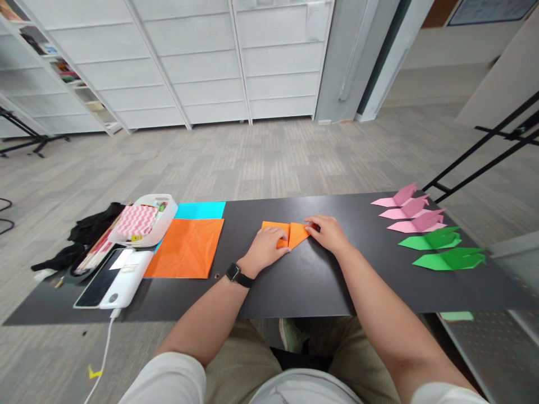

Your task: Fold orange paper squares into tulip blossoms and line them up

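A partly folded piece of orange origami paper [298, 233] lies on the dark table in front of me, with a pointed flap toward the right. My left hand [266, 246], a black watch on its wrist, grips the left part of the paper with curled fingers and the thumb at its lower edge. The right tip of the paper is pinched between the fingertips of my right hand [330, 231]. Part of the left half is hidden under my left fingers.
Orange sheets [189, 248] and a blue sheet [202, 210] lie to the left, beside a white basket [169, 216], a phone [99, 280] and a white power bank [128, 280] with a cable. Pink paper cranes [406, 209] and green ones [448, 259] line the right side.
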Available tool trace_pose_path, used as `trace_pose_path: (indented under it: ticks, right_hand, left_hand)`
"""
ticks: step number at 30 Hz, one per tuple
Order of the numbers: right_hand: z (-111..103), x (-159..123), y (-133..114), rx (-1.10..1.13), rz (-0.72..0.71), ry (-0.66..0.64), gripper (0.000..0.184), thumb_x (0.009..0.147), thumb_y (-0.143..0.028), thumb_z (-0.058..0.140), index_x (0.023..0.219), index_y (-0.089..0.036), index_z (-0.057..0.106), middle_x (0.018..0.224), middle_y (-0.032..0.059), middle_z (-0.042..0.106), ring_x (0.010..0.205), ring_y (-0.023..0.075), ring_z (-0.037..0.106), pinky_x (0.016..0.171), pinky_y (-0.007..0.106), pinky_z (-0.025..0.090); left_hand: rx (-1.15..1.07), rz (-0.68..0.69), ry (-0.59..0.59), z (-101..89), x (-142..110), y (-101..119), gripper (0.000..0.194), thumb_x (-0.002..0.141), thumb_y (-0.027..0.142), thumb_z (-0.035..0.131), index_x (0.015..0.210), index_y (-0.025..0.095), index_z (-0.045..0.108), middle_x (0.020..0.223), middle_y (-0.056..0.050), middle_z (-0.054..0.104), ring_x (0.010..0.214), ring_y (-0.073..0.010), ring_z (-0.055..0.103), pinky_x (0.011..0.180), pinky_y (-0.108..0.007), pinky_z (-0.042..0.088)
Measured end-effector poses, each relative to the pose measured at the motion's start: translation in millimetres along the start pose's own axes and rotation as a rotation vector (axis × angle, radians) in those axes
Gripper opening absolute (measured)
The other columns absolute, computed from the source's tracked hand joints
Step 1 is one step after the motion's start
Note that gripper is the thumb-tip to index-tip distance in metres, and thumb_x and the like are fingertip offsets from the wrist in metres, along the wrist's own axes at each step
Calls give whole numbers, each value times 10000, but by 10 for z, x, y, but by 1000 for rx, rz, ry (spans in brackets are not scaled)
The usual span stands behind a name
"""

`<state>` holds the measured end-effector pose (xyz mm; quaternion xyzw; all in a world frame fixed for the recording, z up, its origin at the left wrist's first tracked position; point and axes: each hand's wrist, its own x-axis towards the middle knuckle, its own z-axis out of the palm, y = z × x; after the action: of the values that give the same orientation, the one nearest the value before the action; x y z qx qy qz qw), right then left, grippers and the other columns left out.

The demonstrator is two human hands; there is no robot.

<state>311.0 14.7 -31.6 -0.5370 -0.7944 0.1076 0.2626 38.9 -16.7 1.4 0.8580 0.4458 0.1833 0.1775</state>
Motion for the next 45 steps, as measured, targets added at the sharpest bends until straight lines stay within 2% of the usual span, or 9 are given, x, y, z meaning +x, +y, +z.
trace_pose_path:
  ticks: [9,19,23,29,32,36,38,41,45]
  right_hand:
    - [63,3,14,5,33,0,242,948,-237,676,1167,-292,765,1012,52,772,952,245,685,885,413,468]
    - [136,41,-52,-60,41,54,233,946,-262,694,1162,-301,770,1032,71,765,1006,285,669,921,462,462]
    - [159,35,-15,-103,54,69,273,940,-314,716,1209,-318,764,1105,94,732,1089,319,642,948,488,468]
    - [83,-7,222,-173,304,283,300,954,-359,682,1237,-288,752,1187,146,671,1132,369,598,999,570,464]
    - [48,-10,236,-145,320,335,337,967,-366,652,1280,-269,734,1199,160,660,1153,382,591,1000,578,487]
    - [93,-18,13,-55,84,182,471,943,-405,701,1395,-278,670,1278,148,651,1213,361,602,1089,576,485]
    - [150,-35,-129,-56,0,92,587,913,-448,743,1469,-311,612,1361,139,628,1296,368,576,1176,639,410]
    - [228,-63,-264,-103,-14,-4,737,877,-509,776,1544,-309,532,1499,163,561,1429,415,488,1230,764,251]
    - [263,-76,-267,-124,42,-34,816,857,-557,792,1572,-297,498,1574,187,511,1510,461,400,1220,812,204]
  left_hand:
    - [36,51,-33,40,-20,-44,357,940,363,769,1296,328,749,1249,-53,724,1201,-287,634,1060,-477,482]
    - [70,82,0,111,-4,8,212,1000,391,688,1122,280,822,1189,-79,697,1139,-286,626,1077,-512,500]
    - [45,100,46,156,36,5,134,939,346,772,1031,256,810,1368,-85,664,1279,-304,591,1174,-535,462]
    - [-5,114,3,172,61,-40,167,938,341,772,1065,235,752,1432,-83,671,1338,-292,589,1212,-516,434]
    - [2,101,19,171,59,-36,182,936,341,771,1076,231,732,1426,-80,676,1329,-296,591,1199,-509,440]
    - [29,46,46,174,57,-20,217,930,342,773,1114,243,716,1414,-70,681,1310,-306,590,1186,-517,447]
    - [32,42,51,177,58,-24,220,931,359,772,1112,247,716,1412,-71,680,1311,-307,587,1188,-521,442]
    - [30,56,51,182,59,-41,211,936,387,769,1085,247,718,1407,-70,679,1307,-301,589,1193,-522,434]
    - [29,48,51,184,58,-50,218,935,400,775,1082,247,725,1412,-73,672,1308,-300,586,1190,-518,436]
